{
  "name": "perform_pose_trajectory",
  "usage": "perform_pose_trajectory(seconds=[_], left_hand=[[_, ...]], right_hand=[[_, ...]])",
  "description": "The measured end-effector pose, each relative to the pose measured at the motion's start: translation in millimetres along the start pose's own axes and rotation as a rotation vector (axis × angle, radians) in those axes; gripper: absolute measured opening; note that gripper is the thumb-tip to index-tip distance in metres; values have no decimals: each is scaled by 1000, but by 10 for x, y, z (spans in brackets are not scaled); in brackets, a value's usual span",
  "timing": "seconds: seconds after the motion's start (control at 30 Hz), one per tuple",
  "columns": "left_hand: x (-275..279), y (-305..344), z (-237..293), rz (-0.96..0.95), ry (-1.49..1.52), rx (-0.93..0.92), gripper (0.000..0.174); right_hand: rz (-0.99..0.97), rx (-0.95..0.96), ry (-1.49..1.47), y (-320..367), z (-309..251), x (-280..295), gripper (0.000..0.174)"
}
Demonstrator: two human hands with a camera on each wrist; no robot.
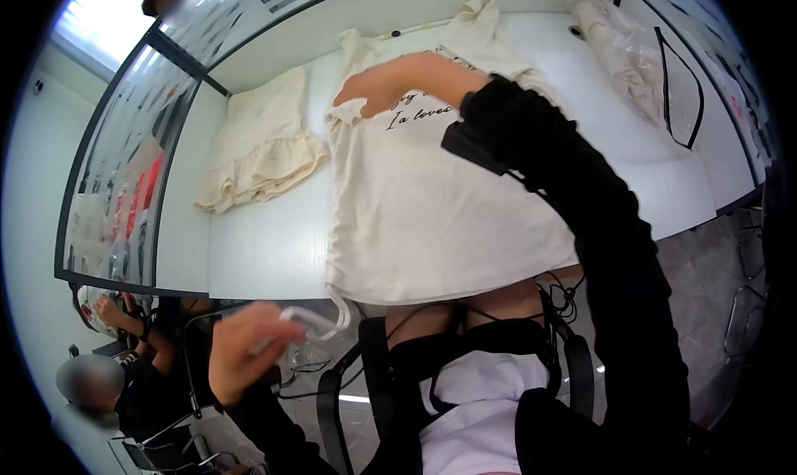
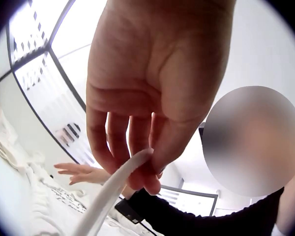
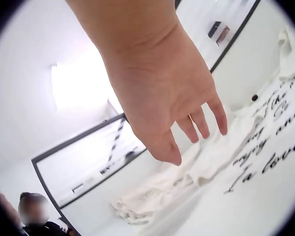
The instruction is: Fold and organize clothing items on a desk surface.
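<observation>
A cream garment with black script lettering [image 1: 440, 217] lies spread over the white table. From its lower left corner hangs a white cord [image 1: 339, 324], drawn out past the table's front edge. The left hand [image 1: 249, 350] holds this cord; in the left wrist view, the thumb and fingers of the hand [image 2: 147, 98] pinch the cord's end [image 2: 105, 196]. Over the garment's upper left part, the right hand [image 1: 398, 80] has its fingers extended and spread. In the right wrist view that hand [image 3: 162, 93] grips nothing; whether its fingertips touch the cloth, I cannot tell.
A folded cream garment with a ruffle [image 1: 261, 147] lies at the table's left. Clear plastic packaging with pale cloth [image 1: 623, 56] is at the back right, beside a black-edged loop [image 1: 700, 101]. Another person [image 1: 137, 384] sits at the lower left, beyond the table's frame.
</observation>
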State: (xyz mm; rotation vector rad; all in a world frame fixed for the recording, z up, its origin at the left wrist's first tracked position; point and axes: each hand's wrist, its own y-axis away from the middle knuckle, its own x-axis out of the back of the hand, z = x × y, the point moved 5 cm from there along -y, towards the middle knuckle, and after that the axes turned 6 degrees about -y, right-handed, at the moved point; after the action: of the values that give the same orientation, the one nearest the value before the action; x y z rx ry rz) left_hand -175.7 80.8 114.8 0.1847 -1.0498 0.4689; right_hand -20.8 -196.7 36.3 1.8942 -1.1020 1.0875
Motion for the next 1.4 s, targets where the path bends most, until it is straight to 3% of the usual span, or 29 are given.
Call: perform_pose_trajectory(seconds=[0.1,0.17,0.23,0.37,0.47,0.53,0.8,0.9,1.03,1.4], left_hand=[[25,-449,-112,-76,44,16,22],[59,-750,-230,-45,48,-109,21],[17,-1061,-457,-47,242,-46,17],[-178,-1623,-896,-127,180,-8,10],[-347,-1892,-1268,-180,351,110,8],[-420,-2001,-1383,-103,412,109,8],[-566,-2010,-1632,-101,532,289,9],[-646,-2007,-1820,-21,765,300,10],[-648,-2014,-1846,-19,842,263,11],[-639,-2011,-1828,-41,849,201,12]], right_hand=[[44,-75,-55,633,-114,410,44],[78,-96,-132,961,-26,602,40],[114,-79,-216,1246,114,733,37],[250,-169,-373,1829,610,704,34],[387,-258,-549,2139,1060,495,32],[475,-254,-709,2271,1194,339,29],[754,-263,-1196,2262,1651,-160,21],[796,-284,-1234,2288,1696,-181,20],[805,-283,-1273,2294,1755,-188,19],[797,-258,-1163,2283,1736,-206,19]])
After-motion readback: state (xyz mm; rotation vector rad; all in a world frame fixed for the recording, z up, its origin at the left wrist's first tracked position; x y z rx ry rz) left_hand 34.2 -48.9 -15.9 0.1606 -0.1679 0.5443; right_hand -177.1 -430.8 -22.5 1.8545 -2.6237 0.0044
